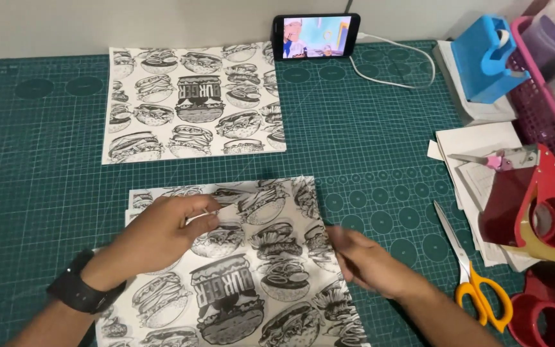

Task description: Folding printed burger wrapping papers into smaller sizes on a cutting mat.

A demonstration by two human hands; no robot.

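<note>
The left hand point(165, 231), a black watch point(81, 289) on its wrist, pinched a folded flap of the burger-printed wrapping paper point(252, 283) between thumb and fingers. The right hand point(364, 260) lay on that sheet's right edge, fingers pressed together and flat. This sheet sat at the near edge of the green cutting mat point(367, 135). A second printed sheet point(194, 103) lay flat toward the far edge. At the far edge a phone point(316, 35) stood propped. Orange-handled scissors point(473, 276) and a red tape dispenser point(534, 205) rested along the right edge.
</note>
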